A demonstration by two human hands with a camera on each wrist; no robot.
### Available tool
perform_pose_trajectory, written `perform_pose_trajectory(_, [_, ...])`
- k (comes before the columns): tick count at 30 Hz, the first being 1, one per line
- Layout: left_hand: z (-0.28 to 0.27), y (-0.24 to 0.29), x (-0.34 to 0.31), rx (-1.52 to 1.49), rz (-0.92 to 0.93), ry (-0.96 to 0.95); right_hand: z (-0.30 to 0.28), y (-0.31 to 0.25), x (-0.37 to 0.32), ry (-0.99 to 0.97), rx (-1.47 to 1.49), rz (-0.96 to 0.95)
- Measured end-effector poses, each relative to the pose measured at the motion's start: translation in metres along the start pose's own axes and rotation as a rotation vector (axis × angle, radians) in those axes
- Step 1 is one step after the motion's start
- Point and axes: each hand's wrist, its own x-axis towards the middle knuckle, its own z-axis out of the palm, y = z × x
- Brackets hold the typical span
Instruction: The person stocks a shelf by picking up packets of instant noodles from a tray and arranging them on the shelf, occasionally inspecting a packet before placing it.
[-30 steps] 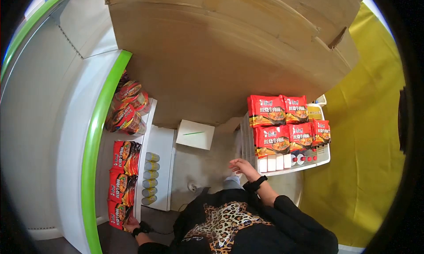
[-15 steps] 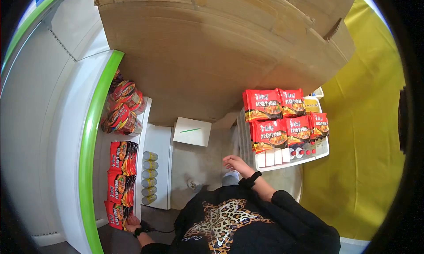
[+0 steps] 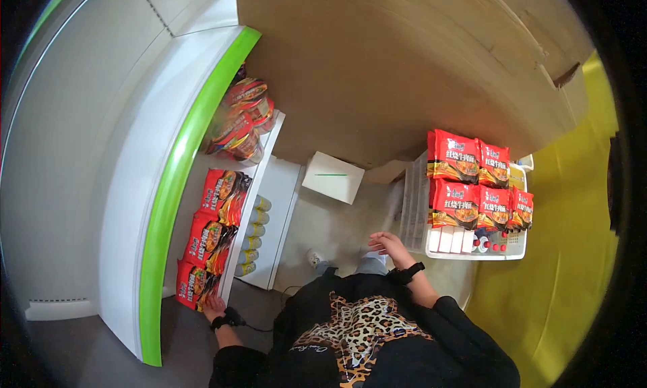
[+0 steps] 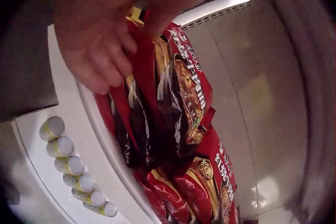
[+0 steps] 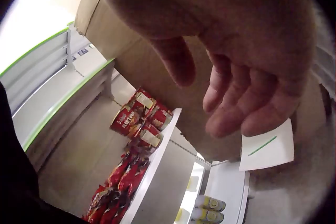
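Note:
My left hand (image 3: 214, 306) is at the nearest stack of red instant noodle packets (image 3: 192, 285) on the shelf. In the left wrist view its fingers (image 4: 100, 64) curl along the stack's side, with the thumb on the other side of the red packet (image 4: 184, 85). Two more stacks of noodle packets (image 3: 222, 194) stand in line behind it. My right hand (image 3: 391, 245) hangs over the floor in front of my body, holding nothing. The right wrist view shows its fingers (image 5: 231, 116) loosely bent.
Noodle tubs (image 3: 246, 118) stand farther along the shelf (image 3: 269, 142); grey-yellow cans (image 3: 253, 229) line a lower level. A white basket (image 3: 485, 256) on the right holds red noodle packets (image 3: 458, 159), white boxes and bottles. A white box (image 3: 333, 186) with a green line sits by the cardboard (image 3: 377, 71).
The head view has turned, so shelf and basket now appear farther right. My left hand stays at the nearest noodle stack; the right still hangs in front of me.

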Motion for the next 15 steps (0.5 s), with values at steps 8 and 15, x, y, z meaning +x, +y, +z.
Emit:
perform_pose_trajectory(8, [-0.03,0.018,0.03,-0.049,-0.141,0.074,0.01,-0.004,0.001,-0.013,0.0,-0.002])
perform_pose_trajectory(15, [-0.01,0.002,-0.015,0.015,0.046,0.108,0.004,0.007,0.003,0.03,-0.013,-0.016])
